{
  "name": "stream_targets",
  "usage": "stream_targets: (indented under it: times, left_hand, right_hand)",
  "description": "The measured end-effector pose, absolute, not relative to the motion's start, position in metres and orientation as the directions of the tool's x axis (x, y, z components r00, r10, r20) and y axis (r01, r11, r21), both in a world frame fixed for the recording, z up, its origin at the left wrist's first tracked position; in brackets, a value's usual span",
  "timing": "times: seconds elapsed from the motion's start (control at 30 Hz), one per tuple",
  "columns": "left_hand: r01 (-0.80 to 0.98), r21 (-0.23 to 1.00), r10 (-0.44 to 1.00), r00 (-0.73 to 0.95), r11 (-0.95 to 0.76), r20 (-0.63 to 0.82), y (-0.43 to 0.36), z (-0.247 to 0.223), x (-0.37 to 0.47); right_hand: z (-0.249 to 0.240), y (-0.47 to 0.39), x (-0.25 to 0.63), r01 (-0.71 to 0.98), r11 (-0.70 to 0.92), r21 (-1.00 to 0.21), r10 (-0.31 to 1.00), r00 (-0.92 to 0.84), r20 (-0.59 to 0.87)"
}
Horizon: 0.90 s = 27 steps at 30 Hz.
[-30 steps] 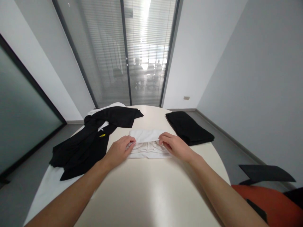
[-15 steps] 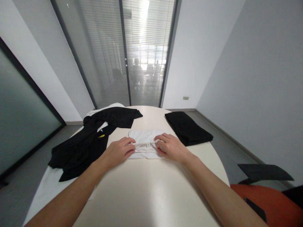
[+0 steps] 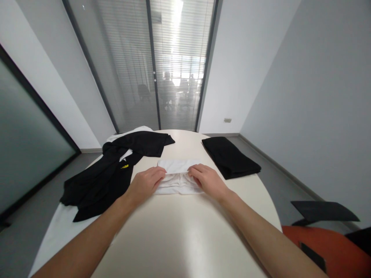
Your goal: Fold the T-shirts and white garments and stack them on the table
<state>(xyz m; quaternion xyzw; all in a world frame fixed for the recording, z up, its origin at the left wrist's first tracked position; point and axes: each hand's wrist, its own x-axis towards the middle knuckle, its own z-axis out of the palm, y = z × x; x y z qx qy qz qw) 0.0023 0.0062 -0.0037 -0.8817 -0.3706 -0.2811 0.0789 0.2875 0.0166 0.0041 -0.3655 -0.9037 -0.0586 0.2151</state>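
Observation:
A white garment (image 3: pixel 177 166), folded into a small rectangle, lies on the cream oval table (image 3: pixel 179 235) in front of me. My left hand (image 3: pixel 145 184) presses on its left end, fingers curled over the folded edge. My right hand (image 3: pixel 206 179) rests on its right end, fingers bent onto the cloth. The near part of the garment bunches in wrinkles between the two hands. The far flat part stays uncovered.
A loose pile of black clothes (image 3: pixel 108 170) with a yellow mark, over something white, covers the table's left side. A folded black garment (image 3: pixel 230 156) lies at the right. An orange and black chair (image 3: pixel 327 239) stands at the lower right. Blinds and glass panels (image 3: pixel 156 65) are behind.
Both hands have drawn closer together over the white garment and folded its near edge onto the far part, making the bundle narrower. The other clothes have not moved.

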Motion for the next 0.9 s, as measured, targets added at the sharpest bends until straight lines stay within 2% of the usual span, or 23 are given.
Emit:
stream_targets:
  times: [0.2, 0.33, 0.47, 0.57, 0.67, 0.77, 0.9]
  left_hand:
    - [0.669, -0.051, 0.536, 0.637, -0.742, 0.553, 0.006, -0.003, 0.002]
    - [0.690, -0.067, 0.578, 0.652, -0.720, 0.491, 0.004, -0.001, 0.003]
    - [0.724, -0.076, 0.619, 0.635, -0.686, 0.462, 0.005, -0.003, 0.004]
    - [0.719, -0.093, 0.611, 0.644, -0.689, 0.460, 0.006, -0.004, 0.004]
    - [0.702, -0.094, 0.588, 0.655, -0.706, 0.474, 0.006, -0.002, 0.004]
    - [0.664, -0.068, 0.559, 0.676, -0.744, 0.480, 0.006, 0.001, 0.003]
    - [0.602, -0.017, 0.536, 0.724, -0.799, 0.435, 0.008, -0.002, 0.000]
  right_hand:
    - [0.004, 0.014, 0.284, 0.729, 0.680, 0.076, 0.623, -0.629, 0.465]
    - [0.001, 0.012, 0.278, 0.767, 0.628, 0.129, 0.655, -0.612, 0.444]
    - [-0.001, 0.014, 0.277, 0.716, 0.680, 0.159, 0.595, -0.666, 0.450]
    - [0.000, 0.016, 0.279, 0.668, 0.730, 0.146, 0.548, -0.699, 0.459]
    - [0.003, 0.017, 0.281, 0.618, 0.779, 0.107, 0.535, -0.744, 0.400]
    - [0.007, 0.017, 0.284, 0.569, 0.819, 0.067, 0.524, -0.791, 0.315]
    - [0.011, 0.016, 0.292, 0.566, 0.824, -0.020, 0.549, -0.790, 0.274]
